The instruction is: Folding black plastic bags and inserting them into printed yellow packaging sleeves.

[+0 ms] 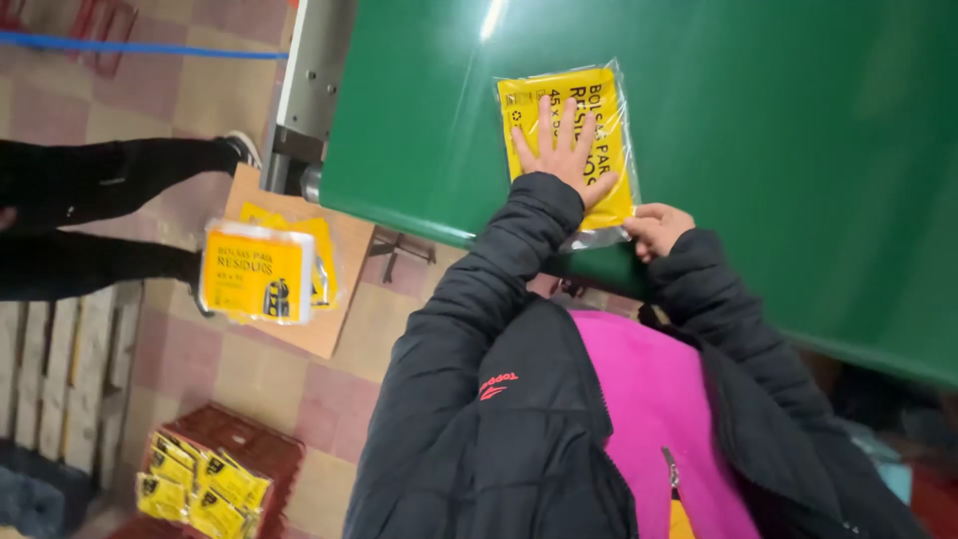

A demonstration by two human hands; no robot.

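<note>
A flat yellow packet in clear plastic wrap [609,95] lies on a green table surface [778,150], near its front edge. My left hand [564,155] presses flat on the packet, palm down and fingers spread. At the packet's near right corner my right hand [659,228] is curled, pinching the clear plastic edge [599,238]. Both arms wear black jacket sleeves, with a pink top showing between them.
A stack of similar yellow packets [254,274] sits on a cardboard sheet [334,319] left of the table. A red crate [249,444] on the tiled floor holds several more. Another person's black-clad legs [100,200] are at far left, above a wooden pallet [60,369].
</note>
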